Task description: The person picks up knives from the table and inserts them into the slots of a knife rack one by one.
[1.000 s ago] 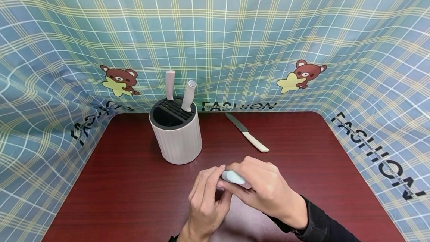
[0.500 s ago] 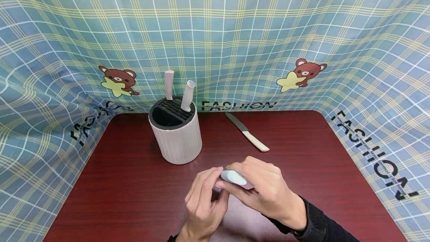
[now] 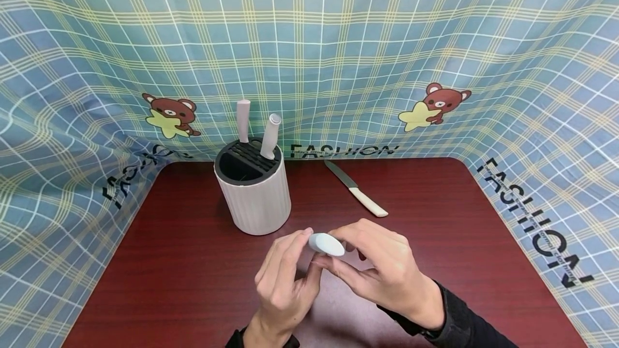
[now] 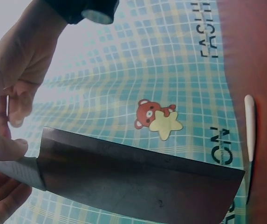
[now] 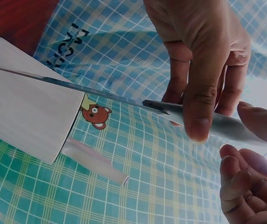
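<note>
Passable gap between knife block [image 3: 256, 203] and loose knife [image 3: 357, 192]; two handles [image 3: 271, 137] above block and held cleaver [image 4: 138, 175] obstruct.

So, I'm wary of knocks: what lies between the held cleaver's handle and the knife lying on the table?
In the head view, part of the right hand, then bare table, lies between the cleaver's handle and the knife.

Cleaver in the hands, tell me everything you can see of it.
The cleaver has a broad, dark, metal-looking blade with a slanted front end and small marks on its face; the right wrist view shows it thin, nearly edge-on. Its pale, rounded handle looks like plastic, its end facing up toward the head camera. The left hand grips the handle near the blade; the right hand surrounds the handle end, though contact is unclear.
</note>
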Demonstrator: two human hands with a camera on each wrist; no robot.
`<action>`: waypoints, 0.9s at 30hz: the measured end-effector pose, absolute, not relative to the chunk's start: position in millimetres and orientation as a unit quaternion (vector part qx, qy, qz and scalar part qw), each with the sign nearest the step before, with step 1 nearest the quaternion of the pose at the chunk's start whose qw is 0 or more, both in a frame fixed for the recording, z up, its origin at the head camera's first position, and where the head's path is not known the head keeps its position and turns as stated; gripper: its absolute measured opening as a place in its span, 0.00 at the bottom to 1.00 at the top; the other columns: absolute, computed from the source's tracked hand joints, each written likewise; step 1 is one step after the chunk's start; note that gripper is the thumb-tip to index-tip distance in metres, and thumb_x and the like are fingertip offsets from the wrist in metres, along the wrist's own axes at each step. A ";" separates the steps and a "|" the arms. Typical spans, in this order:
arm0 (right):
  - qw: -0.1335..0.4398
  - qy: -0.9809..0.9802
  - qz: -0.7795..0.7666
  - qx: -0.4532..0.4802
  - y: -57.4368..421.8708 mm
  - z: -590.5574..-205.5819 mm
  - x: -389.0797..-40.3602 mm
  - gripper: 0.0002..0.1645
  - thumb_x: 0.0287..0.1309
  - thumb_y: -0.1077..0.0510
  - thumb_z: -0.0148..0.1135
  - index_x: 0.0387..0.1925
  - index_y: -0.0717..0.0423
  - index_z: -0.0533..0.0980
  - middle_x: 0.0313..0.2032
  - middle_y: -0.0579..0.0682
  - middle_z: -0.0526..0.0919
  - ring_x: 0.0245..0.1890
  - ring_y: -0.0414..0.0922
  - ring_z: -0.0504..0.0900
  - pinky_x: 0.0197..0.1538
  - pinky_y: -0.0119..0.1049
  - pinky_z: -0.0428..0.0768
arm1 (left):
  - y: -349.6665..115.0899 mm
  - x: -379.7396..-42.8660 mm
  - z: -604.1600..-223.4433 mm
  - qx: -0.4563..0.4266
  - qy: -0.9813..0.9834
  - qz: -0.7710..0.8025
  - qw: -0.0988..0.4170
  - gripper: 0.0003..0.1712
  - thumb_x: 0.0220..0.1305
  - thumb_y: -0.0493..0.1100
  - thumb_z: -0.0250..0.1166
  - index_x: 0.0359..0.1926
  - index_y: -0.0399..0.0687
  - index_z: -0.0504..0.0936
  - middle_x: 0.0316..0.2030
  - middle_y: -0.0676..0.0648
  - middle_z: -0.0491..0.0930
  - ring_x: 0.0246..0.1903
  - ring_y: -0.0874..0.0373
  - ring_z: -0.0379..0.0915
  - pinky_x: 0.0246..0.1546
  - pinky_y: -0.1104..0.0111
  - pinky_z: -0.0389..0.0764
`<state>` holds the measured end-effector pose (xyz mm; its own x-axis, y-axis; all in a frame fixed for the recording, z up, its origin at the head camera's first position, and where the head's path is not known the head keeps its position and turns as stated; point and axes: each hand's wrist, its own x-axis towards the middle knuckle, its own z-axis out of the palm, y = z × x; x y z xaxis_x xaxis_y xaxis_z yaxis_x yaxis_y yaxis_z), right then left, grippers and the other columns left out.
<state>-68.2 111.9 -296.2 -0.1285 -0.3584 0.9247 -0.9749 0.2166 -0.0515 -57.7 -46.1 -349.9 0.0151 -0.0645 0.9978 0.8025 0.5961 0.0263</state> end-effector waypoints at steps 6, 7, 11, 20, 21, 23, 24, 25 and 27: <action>0.428 -0.650 0.371 0.507 115.0 -296.3 -69.0 0.15 0.63 0.54 0.70 0.34 0.65 0.81 0.28 0.49 0.83 0.26 0.36 0.75 0.28 0.19 0.71 | -52.5 -59.2 -339.8 -0.301 -0.617 -0.324 0.651 0.15 0.66 0.38 0.68 0.38 0.23 0.84 0.28 0.35 0.84 0.25 0.48 0.80 0.29 0.65 0.82; 0.431 -0.648 0.372 0.506 115.4 -296.4 -68.9 0.15 0.63 0.54 0.70 0.34 0.65 0.81 0.28 0.49 0.83 0.26 0.37 0.75 0.28 0.19 0.72 | -53.6 -59.3 -337.9 -0.300 -0.618 -0.323 0.651 0.15 0.66 0.38 0.68 0.38 0.23 0.84 0.28 0.35 0.84 0.25 0.48 0.80 0.29 0.65 0.82; 0.442 -0.644 0.374 0.500 115.8 -296.5 -68.5 0.17 0.62 0.53 0.71 0.33 0.66 0.81 0.27 0.50 0.83 0.25 0.36 0.75 0.27 0.19 0.71 | -58.0 -59.9 -330.6 -0.294 -0.622 -0.317 0.653 0.16 0.67 0.39 0.67 0.39 0.23 0.84 0.29 0.35 0.84 0.26 0.47 0.81 0.30 0.64 0.82; 0.456 -0.639 0.374 0.493 115.7 -296.8 -68.0 0.17 0.62 0.53 0.71 0.31 0.66 0.81 0.25 0.50 0.82 0.24 0.36 0.75 0.25 0.19 0.69 | -63.3 -65.0 -314.2 -0.278 -0.613 -0.313 0.670 0.18 0.67 0.41 0.68 0.38 0.24 0.84 0.28 0.35 0.84 0.25 0.47 0.80 0.28 0.63 0.81; 0.457 -0.639 0.375 0.492 115.8 -297.0 -67.8 0.17 0.62 0.53 0.71 0.31 0.66 0.81 0.25 0.50 0.82 0.24 0.36 0.75 0.25 0.19 0.69 | -63.9 -65.4 -312.6 -0.277 -0.612 -0.314 0.671 0.18 0.67 0.41 0.68 0.38 0.24 0.84 0.28 0.35 0.84 0.25 0.47 0.80 0.27 0.63 0.81; 0.457 -0.639 0.378 0.490 116.4 -297.6 -67.7 0.17 0.62 0.53 0.71 0.31 0.66 0.81 0.25 0.49 0.82 0.24 0.36 0.75 0.25 0.19 0.69 | -65.0 -66.2 -309.4 -0.275 -0.611 -0.315 0.672 0.17 0.67 0.41 0.68 0.38 0.24 0.84 0.28 0.35 0.84 0.25 0.48 0.80 0.27 0.64 0.81; 0.457 -0.639 0.380 0.489 116.6 -298.0 -67.6 0.17 0.62 0.53 0.71 0.30 0.66 0.81 0.24 0.49 0.82 0.24 0.36 0.75 0.24 0.19 0.69 | -65.6 -66.4 -307.8 -0.276 -0.610 -0.318 0.672 0.17 0.67 0.41 0.68 0.38 0.24 0.84 0.28 0.35 0.84 0.25 0.48 0.80 0.28 0.65 0.81; 0.457 -0.638 0.381 0.488 116.8 -298.2 -67.7 0.17 0.62 0.53 0.71 0.30 0.66 0.81 0.24 0.49 0.81 0.24 0.36 0.75 0.24 0.19 0.69 | -66.2 -66.9 -306.1 -0.276 -0.608 -0.319 0.673 0.17 0.67 0.41 0.68 0.38 0.24 0.84 0.28 0.35 0.84 0.25 0.48 0.80 0.28 0.65 0.81; 0.457 -0.638 0.384 0.487 117.0 -298.9 -68.0 0.17 0.62 0.54 0.71 0.30 0.66 0.81 0.24 0.49 0.81 0.24 0.37 0.75 0.24 0.19 0.69 | -67.0 -67.6 -302.5 -0.276 -0.602 -0.320 0.677 0.17 0.67 0.42 0.69 0.38 0.25 0.84 0.28 0.35 0.85 0.25 0.48 0.80 0.28 0.66 0.81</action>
<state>-68.0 117.0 -298.9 -0.1085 -0.2706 0.9565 -0.9720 0.2308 -0.0449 -67.6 -67.0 -302.5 0.0690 -0.1006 0.9925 0.7664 0.6423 0.0118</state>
